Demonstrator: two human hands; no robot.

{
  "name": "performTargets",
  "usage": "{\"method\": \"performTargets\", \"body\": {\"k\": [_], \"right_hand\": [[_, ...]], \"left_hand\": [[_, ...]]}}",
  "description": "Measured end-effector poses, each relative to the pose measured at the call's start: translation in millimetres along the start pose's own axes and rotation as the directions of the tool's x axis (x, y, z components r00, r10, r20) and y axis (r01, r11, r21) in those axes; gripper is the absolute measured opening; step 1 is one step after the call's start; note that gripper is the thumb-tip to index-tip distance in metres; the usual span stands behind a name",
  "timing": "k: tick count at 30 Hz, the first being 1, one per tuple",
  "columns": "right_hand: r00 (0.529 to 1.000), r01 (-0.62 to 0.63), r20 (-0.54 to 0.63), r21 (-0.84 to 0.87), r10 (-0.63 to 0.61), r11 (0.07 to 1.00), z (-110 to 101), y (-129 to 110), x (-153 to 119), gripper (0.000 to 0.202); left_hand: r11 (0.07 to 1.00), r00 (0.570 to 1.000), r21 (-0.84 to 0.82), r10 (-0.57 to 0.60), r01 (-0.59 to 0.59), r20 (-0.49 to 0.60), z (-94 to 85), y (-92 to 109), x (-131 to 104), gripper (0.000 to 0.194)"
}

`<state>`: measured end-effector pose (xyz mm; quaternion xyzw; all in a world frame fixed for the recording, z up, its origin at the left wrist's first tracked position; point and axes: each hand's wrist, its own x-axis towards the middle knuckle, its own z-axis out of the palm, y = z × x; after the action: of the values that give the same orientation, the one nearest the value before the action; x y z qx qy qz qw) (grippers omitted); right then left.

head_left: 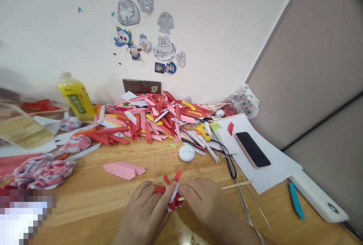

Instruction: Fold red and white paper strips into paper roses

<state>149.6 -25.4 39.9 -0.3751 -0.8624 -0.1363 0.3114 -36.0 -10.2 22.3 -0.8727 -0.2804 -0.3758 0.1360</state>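
Note:
Near the front middle of the wooden table, my left hand [150, 207] is closed on a small red and white paper piece [173, 196] with red strips sticking out at its top. My right hand [202, 199] is closed round a thin wooden stick [236, 185]; one end reaches the paper piece and the other points out to the right. Both hands nearly meet at the paper piece, and the fingers partly hide it. Pink folded paper [124, 170] lies beyond my left hand. A white round case [186, 153] sits beyond the paper piece.
A large heap of folded paper strips [147, 118] lies along the wall, with a yellow glue gun [203, 132] at its right. A yellow bottle [76, 99] stands at the back left. The phone [252, 149] rests on white sheets; a teal object [296, 201] lies at the right.

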Motion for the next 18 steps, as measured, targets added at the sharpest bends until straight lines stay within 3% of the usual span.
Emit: {"method": "performTargets", "body": {"k": [7,11,15,18], "right_hand": [[1.000,0.006,-0.016,0.015,-0.006,1.000,0,0,1,0.034],[0.996,-0.077,-0.041,0.176,0.085,0.981,-4,5,4,0.041],[0.972,-0.229,0.142,0.403,0.187,0.886,-11,11,9,0.022],[0.911,-0.379,0.324,0.412,0.255,0.829,-16,11,12,0.011]], "left_hand": [[1.000,1.000,0.010,-0.002,0.002,-0.008,-1.5,0,1,0.023],[1.000,1.000,0.005,0.013,-0.013,-0.007,-3.3,1,1,0.023],[1.000,1.000,-0.027,0.003,-0.003,-0.012,-2.2,0,1,0.023],[1.000,1.000,-0.022,0.022,-0.023,-0.015,-0.5,0,0,0.023]]}}
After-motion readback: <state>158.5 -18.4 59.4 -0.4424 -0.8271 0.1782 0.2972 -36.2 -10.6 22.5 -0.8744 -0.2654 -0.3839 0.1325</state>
